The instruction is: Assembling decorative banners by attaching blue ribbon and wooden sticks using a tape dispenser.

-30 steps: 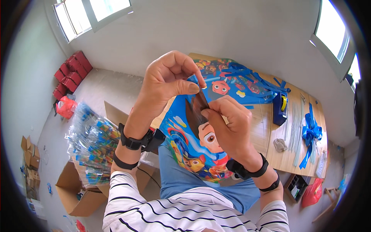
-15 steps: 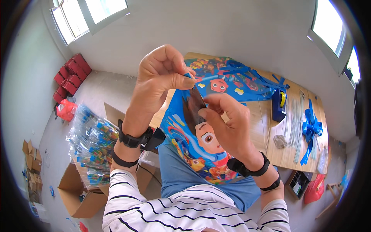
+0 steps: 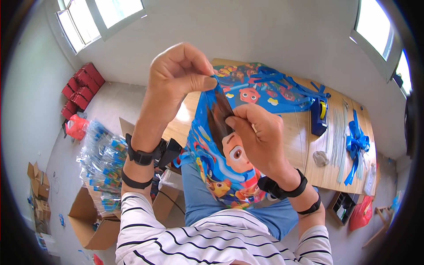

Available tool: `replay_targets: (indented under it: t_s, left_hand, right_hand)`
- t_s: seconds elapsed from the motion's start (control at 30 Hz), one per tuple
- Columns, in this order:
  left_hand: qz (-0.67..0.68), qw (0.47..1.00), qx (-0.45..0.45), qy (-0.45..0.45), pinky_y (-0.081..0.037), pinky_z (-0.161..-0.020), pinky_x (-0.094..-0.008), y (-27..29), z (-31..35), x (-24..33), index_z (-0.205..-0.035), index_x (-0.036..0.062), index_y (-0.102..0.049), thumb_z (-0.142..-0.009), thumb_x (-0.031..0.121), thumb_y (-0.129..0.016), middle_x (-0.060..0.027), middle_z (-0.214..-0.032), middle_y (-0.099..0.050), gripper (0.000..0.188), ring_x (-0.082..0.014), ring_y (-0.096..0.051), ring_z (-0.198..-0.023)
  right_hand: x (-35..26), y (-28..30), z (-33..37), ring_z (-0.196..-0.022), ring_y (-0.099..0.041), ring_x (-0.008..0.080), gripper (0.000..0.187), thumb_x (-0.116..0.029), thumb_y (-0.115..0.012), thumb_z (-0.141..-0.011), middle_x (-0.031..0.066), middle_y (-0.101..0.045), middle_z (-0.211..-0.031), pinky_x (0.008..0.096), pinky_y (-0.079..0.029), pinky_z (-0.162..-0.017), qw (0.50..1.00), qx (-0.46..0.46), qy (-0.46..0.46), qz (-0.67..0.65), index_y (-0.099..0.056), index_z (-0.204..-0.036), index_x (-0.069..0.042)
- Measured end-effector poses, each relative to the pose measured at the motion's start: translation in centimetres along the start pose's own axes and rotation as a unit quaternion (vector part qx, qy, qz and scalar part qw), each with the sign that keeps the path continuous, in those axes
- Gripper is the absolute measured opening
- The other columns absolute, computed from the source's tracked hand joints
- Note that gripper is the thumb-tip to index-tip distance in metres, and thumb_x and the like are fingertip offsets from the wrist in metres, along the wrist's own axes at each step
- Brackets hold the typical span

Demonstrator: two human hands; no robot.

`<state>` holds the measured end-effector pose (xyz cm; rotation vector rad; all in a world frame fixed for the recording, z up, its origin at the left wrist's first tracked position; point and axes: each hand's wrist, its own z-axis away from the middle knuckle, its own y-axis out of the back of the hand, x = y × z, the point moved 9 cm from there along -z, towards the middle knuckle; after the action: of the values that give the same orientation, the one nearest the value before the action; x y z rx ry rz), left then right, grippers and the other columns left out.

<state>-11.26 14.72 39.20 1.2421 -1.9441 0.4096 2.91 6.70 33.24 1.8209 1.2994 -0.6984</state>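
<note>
A thin blue cartoon-printed cloth [image 3: 219,172] hangs from my two hands over my lap, its lower part resting against my thighs. My left hand [image 3: 174,81], raised higher, pinches its upper edge between thumb and fingertips. Lower and to the right, my right hand [image 3: 261,139] pinches the same edge at a dark brown printed patch. Between the two pinches the edge runs taut and slanted. Part of the printed face is hidden behind my right hand. A second blue printed cloth [image 3: 274,99] lies on the wooden table [image 3: 291,132] beyond.
On the table sit a blue tape dispenser [image 3: 319,115], thin pale rods [image 3: 339,137], a blue ribbon bow [image 3: 357,143] and loose blue ribbons [image 3: 276,75]. Clear-wrapped packs [image 3: 104,163] pile above an open carton [image 3: 84,221] at left. Red boxes [image 3: 84,86] stand by the wall.
My left hand has moved a little up and left, drawing the edge longer between the hands. My right hand has barely moved, and more of the printed face shows.
</note>
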Motion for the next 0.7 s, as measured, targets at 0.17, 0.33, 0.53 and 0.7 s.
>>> replay_targets:
  t_s: [0.17,0.33,0.53,0.7]
  left_hand:
    - [0.003,0.998,0.045,-0.040,-0.052,-0.084,-0.0320,1.1,-0.5,2.1,-0.085,0.0048,-0.060,-0.077,-0.007,-0.069,-0.0045,-0.083,-0.064,0.018,-0.0130,-0.063,-0.081]
    - [-0.007,0.995,0.065,-0.070,-0.051,-0.075,-0.0247,2.6,-1.0,3.0,-0.086,0.0031,-0.062,-0.078,-0.008,-0.068,-0.0053,-0.085,-0.067,0.015,-0.0124,-0.064,-0.081]
    - [-0.065,0.993,0.066,-0.076,-0.050,-0.098,-0.0426,2.7,-1.2,3.7,-0.087,0.0066,-0.058,-0.081,-0.007,-0.066,-0.0045,-0.083,-0.063,0.016,-0.0124,-0.062,-0.081]
    - [-0.022,0.991,0.065,-0.112,-0.050,-0.081,-0.0284,3.6,-1.2,4.1,-0.088,0.0032,-0.063,-0.079,-0.006,-0.068,-0.0056,-0.087,-0.067,0.014,-0.0163,-0.065,-0.083]
  right_hand:
    - [1.7,0.7,0.6,-0.069,-0.066,0.0199,0.015,-0.009,-0.071,-0.081,0.0124,-0.065,-0.074,0.0305,-0.051,-0.063,0.997,0.047,0.056,-0.029,-0.065,-0.088,0.004]
    - [3.2,-0.4,2.3,-0.069,-0.066,0.0202,0.020,-0.012,-0.075,-0.079,0.0145,-0.068,-0.078,0.0306,-0.051,-0.063,0.999,0.000,0.000,-0.039,-0.068,-0.086,0.005]
    - [3.4,-1.1,2.4,-0.063,-0.063,0.0257,0.008,-0.005,-0.068,-0.082,0.0164,-0.065,-0.072,0.0336,-0.047,-0.057,0.999,0.013,-0.010,-0.038,-0.067,-0.084,0.003]
    - [2.3,-1.1,2.1,-0.059,-0.059,0.0313,0.006,-0.002,-0.064,-0.082,0.0173,-0.060,-0.067,0.0367,-0.043,-0.054,0.999,0.029,0.023,-0.012,-0.065,-0.078,0.002]
